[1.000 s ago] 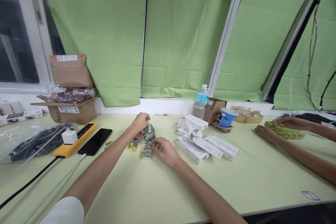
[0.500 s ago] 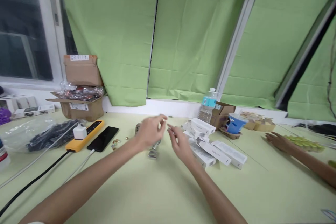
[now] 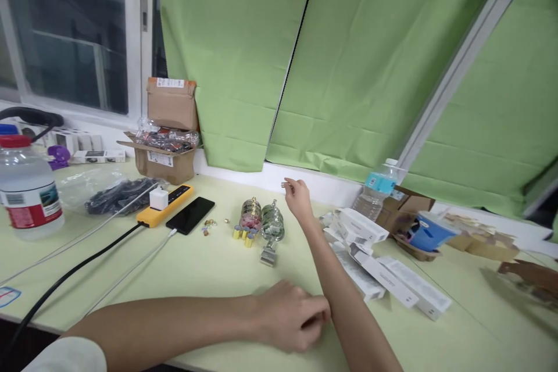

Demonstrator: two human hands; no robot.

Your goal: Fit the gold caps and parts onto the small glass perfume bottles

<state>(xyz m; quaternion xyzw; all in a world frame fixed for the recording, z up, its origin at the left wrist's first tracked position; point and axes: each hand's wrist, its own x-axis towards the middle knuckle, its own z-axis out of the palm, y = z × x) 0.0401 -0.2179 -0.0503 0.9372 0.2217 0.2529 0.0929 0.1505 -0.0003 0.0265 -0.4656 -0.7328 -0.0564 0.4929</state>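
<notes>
My left hand [image 3: 296, 315] is closed with its fingers curled, low over the table, against my right forearm. I see nothing inside the curl. Farther out, my right hand [image 3: 299, 196] is raised in a pinch around a small shiny piece [image 3: 284, 184], too small to name. Left of that hand stand two rounded, clear, metal-trimmed ornaments, a reddish one [image 3: 251, 215] and a greenish one [image 3: 272, 222]. Several small yellow-and-silver cylinders [image 3: 244, 235] sit before the reddish one. A silver ridged metal part [image 3: 268, 254] lies in front of the greenish one.
Tiny coloured pieces [image 3: 208, 226] lie beside a black phone [image 3: 190, 215] and a yellow power strip [image 3: 164, 206]. White boxes [image 3: 383, 267] are heaped on the right, before a water bottle [image 3: 377, 189] and a blue tub [image 3: 431, 231]. A large red-capped bottle [image 3: 29, 195] stands left.
My left hand has drawn back from the right hand to my right forearm, uncovering the ornaments and cylinders. The view has turned left, and another person's arm has left the picture.
</notes>
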